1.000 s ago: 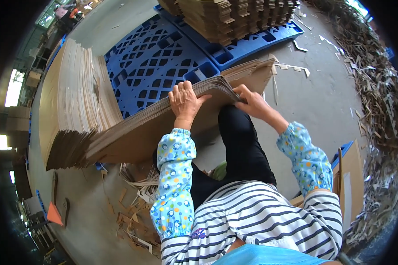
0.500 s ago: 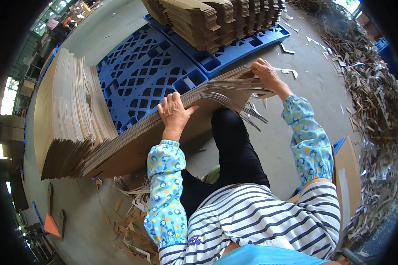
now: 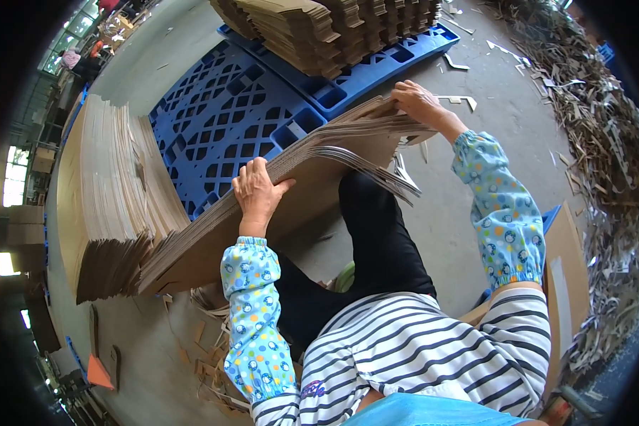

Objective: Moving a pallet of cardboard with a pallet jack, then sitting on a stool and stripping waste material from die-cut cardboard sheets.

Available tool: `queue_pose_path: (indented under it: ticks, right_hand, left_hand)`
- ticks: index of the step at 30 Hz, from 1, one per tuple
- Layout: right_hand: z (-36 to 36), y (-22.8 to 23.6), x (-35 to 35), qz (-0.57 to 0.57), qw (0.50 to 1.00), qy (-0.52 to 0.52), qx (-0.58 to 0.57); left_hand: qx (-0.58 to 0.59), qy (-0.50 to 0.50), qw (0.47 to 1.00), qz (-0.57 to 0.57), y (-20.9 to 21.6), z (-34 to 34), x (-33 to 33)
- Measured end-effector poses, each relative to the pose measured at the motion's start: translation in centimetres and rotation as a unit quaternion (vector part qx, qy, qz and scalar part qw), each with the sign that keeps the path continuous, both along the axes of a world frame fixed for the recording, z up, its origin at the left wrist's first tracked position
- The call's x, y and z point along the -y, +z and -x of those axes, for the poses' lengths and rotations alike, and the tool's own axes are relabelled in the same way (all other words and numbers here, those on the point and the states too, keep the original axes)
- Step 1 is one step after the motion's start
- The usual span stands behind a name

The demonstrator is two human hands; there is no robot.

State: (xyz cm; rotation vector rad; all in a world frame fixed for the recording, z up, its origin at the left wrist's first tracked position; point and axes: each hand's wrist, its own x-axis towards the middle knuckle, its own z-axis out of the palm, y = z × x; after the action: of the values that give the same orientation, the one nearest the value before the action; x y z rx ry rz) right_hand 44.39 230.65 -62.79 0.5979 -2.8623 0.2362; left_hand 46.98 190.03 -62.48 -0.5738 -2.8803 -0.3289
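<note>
A bundle of brown cardboard sheets (image 3: 202,252) stands on edge in front of me, slanting from lower left to upper right. My left hand (image 3: 257,195) is closed over its top edge, fingers on the far side and thumb toward me. My right hand (image 3: 420,105) grips the upper right end. Below that hand, several narrow cut strips (image 3: 383,176) droop loose from the bundle. At its left end the bundle leans against a thick stack of cardboard sheets (image 3: 99,192), also standing on edge.
Beyond the bundle lies a blue plastic pallet (image 3: 224,106). Another blue pallet (image 3: 397,65) behind it carries tall piles of cut cardboard (image 3: 326,35). Cardboard scraps (image 3: 575,121) heap along the right side; more offcuts (image 3: 216,376) litter the floor at lower left. An orange piece (image 3: 99,373) lies nearby.
My left hand has shifted left along the bundle's top edge. The right hand stays at the right end, and the drooping strips hang closer together. The whole view has shifted slightly.
</note>
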Motion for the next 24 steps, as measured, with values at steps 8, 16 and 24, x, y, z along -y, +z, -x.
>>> queue_pose_path:
  ticks: [8, 16, 24]
  right_hand:
    - [-3.1, -0.8, -0.4, 0.040, 0.996, -0.008, -0.082]
    - [-2.6, -0.9, -2.2, 0.087, 0.994, -0.063, -0.034]
    - [-4.2, -1.7, -4.2, 0.065, 0.985, -0.130, -0.092]
  left_hand:
    - [-0.017, -0.041, 0.999, 0.012, 0.7, -0.3, 2.0]
    - [-0.014, -0.015, 0.999, 0.025, 0.6, -0.5, 3.9]
    - [-0.008, -0.006, 0.999, 0.031, 0.5, -0.3, 4.4]
